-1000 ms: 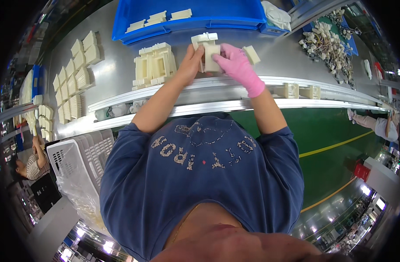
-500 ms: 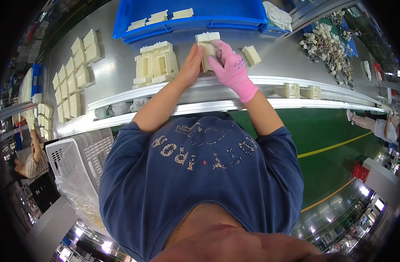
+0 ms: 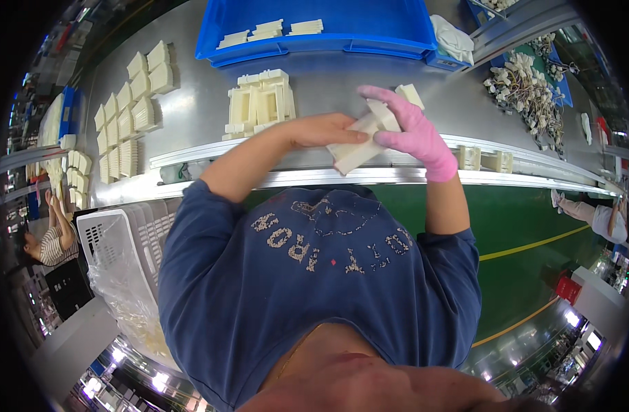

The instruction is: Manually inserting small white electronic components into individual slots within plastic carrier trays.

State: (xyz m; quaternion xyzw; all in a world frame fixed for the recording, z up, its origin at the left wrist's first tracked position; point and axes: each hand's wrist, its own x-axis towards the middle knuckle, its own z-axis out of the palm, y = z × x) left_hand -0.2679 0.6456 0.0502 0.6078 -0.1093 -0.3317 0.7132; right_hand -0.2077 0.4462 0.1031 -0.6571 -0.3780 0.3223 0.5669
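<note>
A cream-white plastic housing [image 3: 356, 152], box-like and tilted, is held above the metal rail at the bench's near edge. My bare left hand [image 3: 324, 130] grips its left side, thumb lying across the face. On the upper right end, my right hand [image 3: 419, 134] in a pink glove has its thumb against the part and its fingers reaching over the top. Behind the glove, another cream piece [image 3: 410, 95] lies on the bench, partly covered. To the left stands a group of cream frame-like housings [image 3: 261, 103], set close together.
A blue bin [image 3: 314, 42] with several cream strips stands at the back. Rows of cream parts [image 3: 125, 120] lie on the left of the bench. Wired connectors [image 3: 524, 93] are heaped at the right. Below left are white crates [image 3: 111, 240]. Two housings [image 3: 486, 160] sit along the rail.
Both hands have come nearer and to the right with the housing, which is now tilted and over the rail. The gloved fingers have spread wider. The whole view has shifted slightly.
</note>
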